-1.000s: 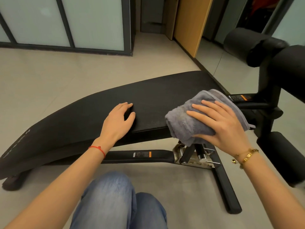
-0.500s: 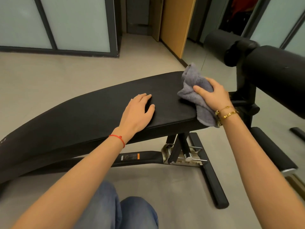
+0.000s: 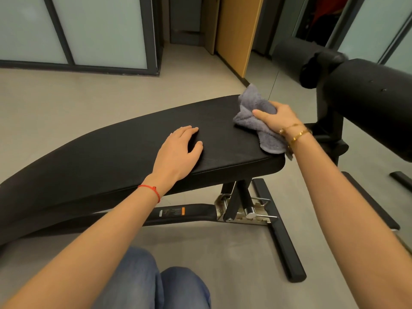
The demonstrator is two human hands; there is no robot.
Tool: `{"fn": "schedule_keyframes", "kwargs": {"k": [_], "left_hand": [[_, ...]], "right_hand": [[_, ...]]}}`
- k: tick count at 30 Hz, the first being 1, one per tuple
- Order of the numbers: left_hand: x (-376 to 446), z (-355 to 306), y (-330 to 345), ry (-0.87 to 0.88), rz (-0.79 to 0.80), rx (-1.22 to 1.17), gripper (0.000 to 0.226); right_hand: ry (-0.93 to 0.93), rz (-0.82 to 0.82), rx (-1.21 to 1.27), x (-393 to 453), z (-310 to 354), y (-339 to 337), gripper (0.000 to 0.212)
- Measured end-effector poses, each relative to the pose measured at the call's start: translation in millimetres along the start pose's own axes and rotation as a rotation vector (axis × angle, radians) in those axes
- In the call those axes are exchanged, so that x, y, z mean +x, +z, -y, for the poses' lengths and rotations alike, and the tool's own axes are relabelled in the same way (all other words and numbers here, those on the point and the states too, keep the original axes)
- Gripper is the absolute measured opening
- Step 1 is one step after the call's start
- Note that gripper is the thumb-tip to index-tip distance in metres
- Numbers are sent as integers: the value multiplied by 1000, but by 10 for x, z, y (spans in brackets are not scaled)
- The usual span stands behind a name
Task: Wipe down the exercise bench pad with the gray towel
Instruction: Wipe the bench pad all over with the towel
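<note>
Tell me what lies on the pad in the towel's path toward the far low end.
The left hand rests flat on the bench pad, directly along the route from the gray towel, which the right hand grips at the pad's raised end. Nothing else lies on the pad.

left hand [image 3: 178,150] flat, fingers spread, right hand [image 3: 277,118] curled, gripping
</note>
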State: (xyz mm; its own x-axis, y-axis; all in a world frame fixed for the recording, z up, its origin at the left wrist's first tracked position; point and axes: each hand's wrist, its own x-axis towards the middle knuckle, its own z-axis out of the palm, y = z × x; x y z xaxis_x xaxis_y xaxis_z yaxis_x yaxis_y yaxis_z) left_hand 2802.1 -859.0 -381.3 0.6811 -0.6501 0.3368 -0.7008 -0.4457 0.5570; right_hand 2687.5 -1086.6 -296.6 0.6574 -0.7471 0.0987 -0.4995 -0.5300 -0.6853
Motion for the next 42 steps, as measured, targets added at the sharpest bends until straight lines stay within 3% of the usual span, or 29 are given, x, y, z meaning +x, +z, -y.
{"fn": "schedule_keyframes", "kwargs": {"k": [6,13,22,27,33,39,42], "left_hand": [[0,-24,10,-8,-9,19,50],[-25,-36,-5,-10,3,25,50],[6,-19,-18,10,21,34,51],[222,95,-23,58,-12,13,47],[1131,432,87,45,-46,3,51],[1575,608,281,-127,-11,11,54],[1592,619,268,-242,-56,34,53]], "right_hand": [[-103,-66,36,-556,-279,0,57],[19,22,-2,-43,45,-45,62],[-164,-68,88,-751,-124,-47,54],[-138,40,-47,47,-21,-46,57],[-126,156,-253,1126,216,181,64],[-109,594,-333,1863,502,270,59],[-121,738,-364,2057,652,391,43]]}}
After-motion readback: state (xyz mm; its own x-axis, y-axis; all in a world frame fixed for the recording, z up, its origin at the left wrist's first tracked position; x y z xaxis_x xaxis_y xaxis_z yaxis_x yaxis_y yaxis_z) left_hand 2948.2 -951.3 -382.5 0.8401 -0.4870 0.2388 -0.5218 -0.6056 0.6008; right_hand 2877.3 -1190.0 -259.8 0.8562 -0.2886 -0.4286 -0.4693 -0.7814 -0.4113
